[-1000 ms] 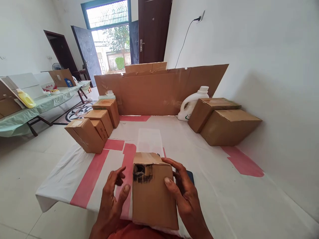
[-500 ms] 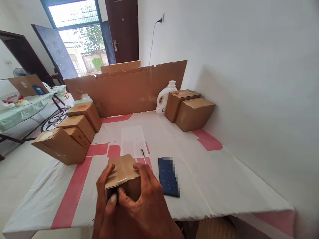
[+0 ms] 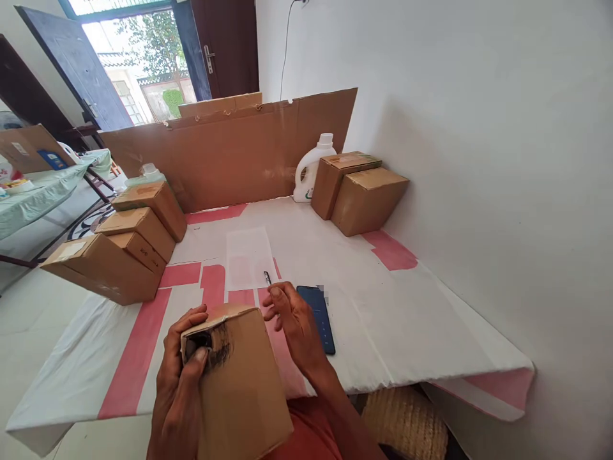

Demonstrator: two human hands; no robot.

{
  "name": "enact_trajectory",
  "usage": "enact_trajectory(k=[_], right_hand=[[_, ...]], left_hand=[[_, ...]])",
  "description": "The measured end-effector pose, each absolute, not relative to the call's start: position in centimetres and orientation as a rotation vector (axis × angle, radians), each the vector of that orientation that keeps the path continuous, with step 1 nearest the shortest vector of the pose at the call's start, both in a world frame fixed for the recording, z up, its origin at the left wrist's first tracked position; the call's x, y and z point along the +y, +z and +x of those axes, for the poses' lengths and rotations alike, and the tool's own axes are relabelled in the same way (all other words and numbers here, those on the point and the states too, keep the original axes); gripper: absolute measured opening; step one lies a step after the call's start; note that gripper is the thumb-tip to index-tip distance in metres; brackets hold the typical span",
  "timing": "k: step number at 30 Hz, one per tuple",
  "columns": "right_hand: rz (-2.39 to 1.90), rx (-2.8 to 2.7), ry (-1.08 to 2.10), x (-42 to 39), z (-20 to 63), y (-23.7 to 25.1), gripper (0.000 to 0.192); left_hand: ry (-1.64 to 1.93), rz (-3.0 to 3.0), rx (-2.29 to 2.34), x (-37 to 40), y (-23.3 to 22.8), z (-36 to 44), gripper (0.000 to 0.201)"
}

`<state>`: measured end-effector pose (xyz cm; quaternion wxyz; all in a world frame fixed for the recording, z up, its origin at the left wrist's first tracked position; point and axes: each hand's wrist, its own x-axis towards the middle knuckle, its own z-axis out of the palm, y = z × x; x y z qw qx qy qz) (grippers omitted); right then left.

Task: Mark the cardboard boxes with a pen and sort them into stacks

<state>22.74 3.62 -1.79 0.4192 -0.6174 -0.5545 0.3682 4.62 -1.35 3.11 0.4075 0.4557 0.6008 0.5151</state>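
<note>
A brown cardboard box (image 3: 246,383) is tilted up at the table's near edge, with a dark hole and black scribbled marks near its upper left corner. My left hand (image 3: 179,377) grips that corner, its thumb at the hole. What lies inside the hole is too dark to make out. Off the box's right side, my right hand (image 3: 294,326) is raised with loosely bent fingers and shows nothing in its grasp. Just beyond its fingertips lies a pen (image 3: 267,277), partly hidden by the hand. A phone (image 3: 317,313) rests to the right, partly behind that hand.
Several cardboard boxes (image 3: 129,268) line the table's left side. Two more boxes (image 3: 366,201) and a white jug (image 3: 311,169) stand at the back right by the wall. A cardboard panel (image 3: 230,156) closes the far edge. A pale sheet (image 3: 249,252) lies mid-table.
The box has tipped so its holed, marked face shows, and it sits nearer me. My right hand has let go of it and moved right, toward the pen. The view has shifted downward.
</note>
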Motion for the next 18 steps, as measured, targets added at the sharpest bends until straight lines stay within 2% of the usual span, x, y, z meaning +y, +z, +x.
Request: enact_trajectory(k=[3, 5, 7, 10, 14, 18], right_hand=[[-1.967, -1.421, 0.821, 6.4, 24.0, -5.6, 0.016], [-2.055, -1.418, 0.811, 7.8, 24.0, -7.6, 0.006], [-2.086, -1.406, 0.805, 8.8, 23.7, -8.9, 0.004], [-2.037, -1.380, 0.833, 9.5, 24.0, -9.4, 0.017], [-1.827, -1.291, 0.857, 8.4, 25.3, -6.8, 0.019], [-1.168, -0.937, 0.902, 5.2, 25.2, -0.9, 0.024]], left_hand=[[1.333, 1.069, 1.491, -0.4, 2.8, 3.6, 0.051], [1.342, 1.010, 1.426, 0.1, 2.7, 3.1, 0.051], [1.342, 1.017, 1.367, 0.2, 2.6, 2.9, 0.051], [1.340, 1.086, 1.315, 0.0, 2.4, 2.9, 0.054], [1.326, 1.111, 1.248, -0.1, 1.9, 2.9, 0.058], [1.331, 1.162, 1.243, 0.1, 1.6, 3.1, 0.061]])
